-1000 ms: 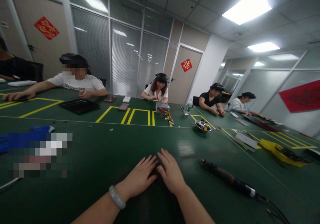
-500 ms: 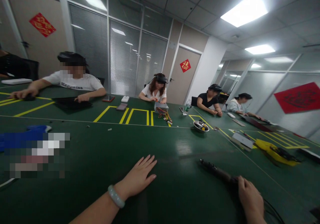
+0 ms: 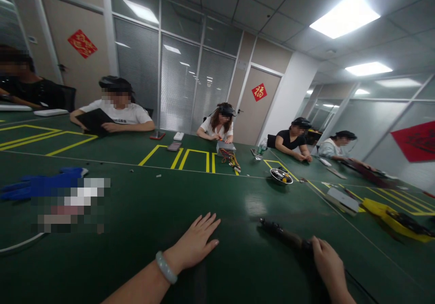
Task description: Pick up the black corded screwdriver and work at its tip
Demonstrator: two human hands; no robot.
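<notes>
My left hand lies flat on the green table, palm down with the fingers spread, a pale bangle round its wrist. At the lower right, my right hand is closed round the back end of a long dark tool. The tool's tip points up and left, toward the middle of the table. A black cable runs from behind my right hand toward the lower right. The exact kind of tool is hard to make out.
At the left lie blue gloves and a white cable. Farther off are a metal bowl, a bottle, a grey box with coloured wires, a silver box and a yellow item. Several people sit across the table.
The view has turned a little left. My right hand and the dark tool have shifted left, closer to my left hand, which stays flat. Across the table, a person has raised a dark flat object.
</notes>
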